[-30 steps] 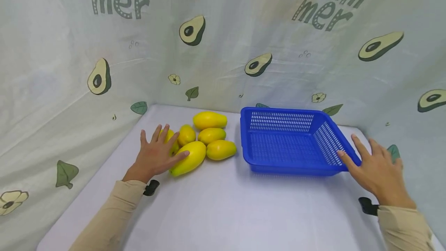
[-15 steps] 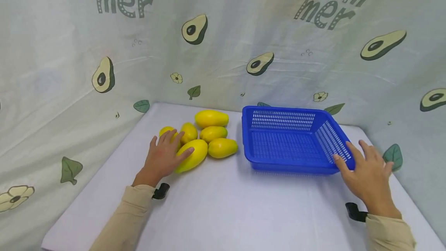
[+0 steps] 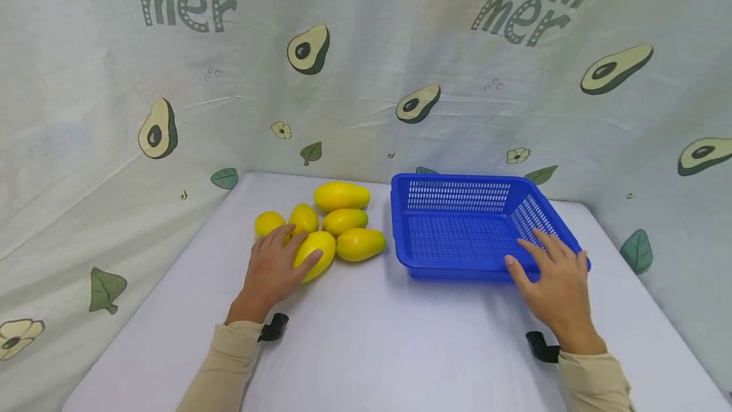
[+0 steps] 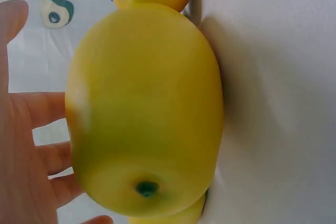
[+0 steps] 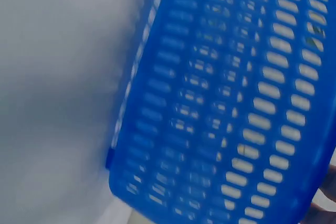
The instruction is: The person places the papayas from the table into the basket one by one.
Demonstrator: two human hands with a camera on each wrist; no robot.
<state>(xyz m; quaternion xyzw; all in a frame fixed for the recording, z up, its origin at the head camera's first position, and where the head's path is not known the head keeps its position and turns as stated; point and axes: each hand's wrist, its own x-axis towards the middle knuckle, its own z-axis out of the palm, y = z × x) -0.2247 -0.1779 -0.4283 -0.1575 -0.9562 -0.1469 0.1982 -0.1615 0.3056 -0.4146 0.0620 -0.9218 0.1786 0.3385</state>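
My left hand (image 3: 276, 269) is low over the nearest yellow papaya-like fruit (image 3: 321, 252), its fingers spread and lightly bent across the left side. In the left wrist view this fruit (image 4: 147, 108) is large, with a green stem end facing the camera. The fingers reach behind it, and the thumb stands apart from it at upper left. On the right, my right hand (image 3: 557, 285) hovers with loose fingers over the front right corner of a blue plastic basket (image 3: 457, 272). The right wrist view shows the slotted wall of the basket (image 5: 210, 98) and only bits of fingertips.
Several other yellow fruits cluster behind and beside the near one, among them a long fruit (image 3: 341, 196) at the back and a green-tipped fruit (image 3: 361, 245) nearest the basket. The white table (image 3: 400, 348) meets a printed cloth (image 3: 354, 81) behind.
My left hand has come down and a little right onto the near fruit, fingers less splayed. My right hand has moved left, from the basket's right side to its front right corner.
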